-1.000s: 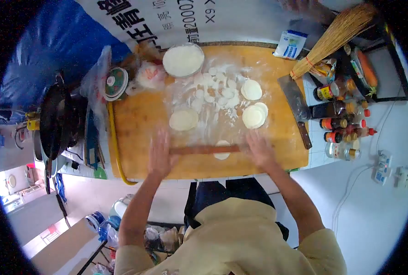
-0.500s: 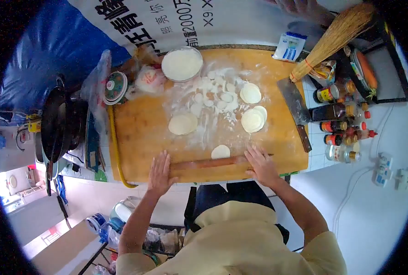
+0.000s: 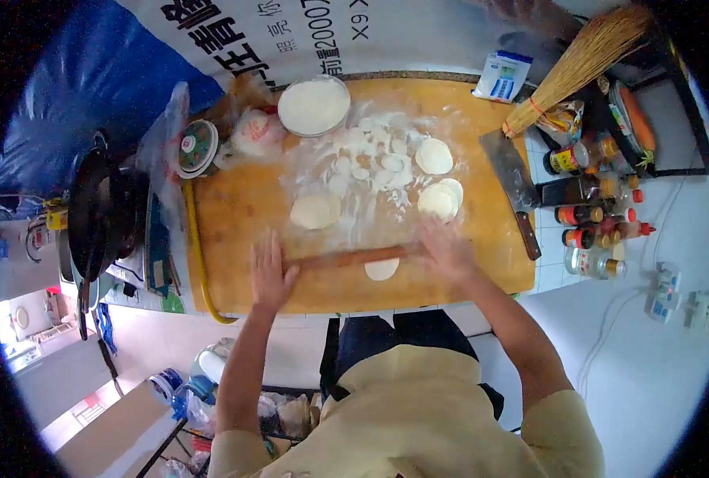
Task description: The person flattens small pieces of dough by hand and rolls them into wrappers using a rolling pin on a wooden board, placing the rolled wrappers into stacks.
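Note:
A wooden rolling pin [image 3: 340, 259] lies across the near part of the floury wooden board [image 3: 235, 215], tilted up a little at its right end. My left hand [image 3: 271, 275] rests at the pin's left end, fingers stretched out. On the right end lies my right hand [image 3: 448, 253], blurred by motion, its fingers extended rather than wrapped. A small flat dough round [image 3: 381, 270] sits under the pin, partly covered by it. Beyond are stacked dough wrappers [image 3: 434, 156], a second stack [image 3: 439, 201] close to my right hand, and more wrappers [image 3: 315, 210] on the left.
Small floured dough pieces [image 3: 382, 155] lie mid-board. A bowl of flour [image 3: 314, 107] and a lidded enamel container [image 3: 198, 148] stand at the back left. A cleaver [image 3: 514, 179] lies on the right edge, near sauce bottles [image 3: 581, 215] and a straw broom [image 3: 581, 68].
Both hands and the rolling pin have moved away from my body, up over the small dough round. More of the round's near side now shows below the pin.

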Demonstrator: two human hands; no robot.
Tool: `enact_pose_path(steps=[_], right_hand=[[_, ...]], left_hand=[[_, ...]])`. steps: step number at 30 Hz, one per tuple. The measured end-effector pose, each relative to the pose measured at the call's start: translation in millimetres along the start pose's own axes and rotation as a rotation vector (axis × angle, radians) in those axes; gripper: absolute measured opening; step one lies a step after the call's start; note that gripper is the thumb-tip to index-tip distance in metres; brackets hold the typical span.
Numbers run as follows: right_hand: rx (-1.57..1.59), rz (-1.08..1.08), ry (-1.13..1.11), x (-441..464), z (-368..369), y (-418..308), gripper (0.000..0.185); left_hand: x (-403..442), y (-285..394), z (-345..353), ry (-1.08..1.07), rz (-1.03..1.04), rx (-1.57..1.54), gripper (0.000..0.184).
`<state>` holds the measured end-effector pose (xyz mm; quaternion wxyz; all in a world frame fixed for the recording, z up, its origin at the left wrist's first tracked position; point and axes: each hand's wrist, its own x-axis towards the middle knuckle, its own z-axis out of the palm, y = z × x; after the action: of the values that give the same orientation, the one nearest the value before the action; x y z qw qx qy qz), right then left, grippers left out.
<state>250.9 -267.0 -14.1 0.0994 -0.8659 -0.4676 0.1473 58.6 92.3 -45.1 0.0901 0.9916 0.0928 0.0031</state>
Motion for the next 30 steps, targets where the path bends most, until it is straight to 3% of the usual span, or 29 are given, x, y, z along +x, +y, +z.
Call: enact_pose_path(steps=[2,4,6,8,10,14,16,20,22,26,28,30], right_hand=[[-0.064,0.024,0.029,-0.3,-0.5,-3.6,0.072],[-0.107,0.034,-0.084,-26.7,5.2,-9.9,0.072],[-0.010,0.031,-0.142,-44.7,4.6,-16.1,0.072],[0.106,0.036,-0.215,-44.4,0.5,-20.6,0.071],[-0.047,0.029,-0.067,-16.6,-8.6,-14.4,0.072],[-0.024,0.050,-0.020,-4.2,5.9,0.6,0.073],[0.005,-0.058,-0.060,-35.4,12.2,-8.7,0.072],[0.156,-0.070,-0.067,-36.4,10.4,-15.1,0.073],[-0.038,0.031,-0.102,-1.1,13.7,-0.9,0.073],[0.058,0.050,0.063,-2.0,7.4,-6.0,0.072],[0.045,-0.034,-0.020,-35.0,4.2,-24.5,0.072],[0.123,-0.070,0.008,-40.7,15.9,-18.9,0.072]], left_hand=[[2.6,8.0,-15.0,0.014,0.009,-0.008,0.094],[-2.8,11.4,-21.4,0.048,0.028,-0.019,0.096],[-52.7,15.7,-22.1,-0.268,0.069,-0.024,0.095],[-57.8,4.4,-5.7,-0.235,0.112,-0.069,0.093],[-20.8,-3.5,2.8,-0.151,0.005,-0.025,0.091],[21.8,1.7,-16.4,0.037,-0.011,0.032,0.089],[-5.8,6.9,-22.8,-0.077,0.080,-0.027,0.089],[-39.6,-8.1,-2.8,-0.200,0.165,-0.071,0.089],[6.4,-14.1,3.7,-0.081,0.010,-0.072,0.091],[34.4,-10.9,-11.8,0.034,0.036,0.014,0.092],[-12.7,-8.7,-2.4,-0.178,0.054,0.049,0.092],[-25.5,-7.7,-14.5,-0.196,0.134,-0.067,0.092]])
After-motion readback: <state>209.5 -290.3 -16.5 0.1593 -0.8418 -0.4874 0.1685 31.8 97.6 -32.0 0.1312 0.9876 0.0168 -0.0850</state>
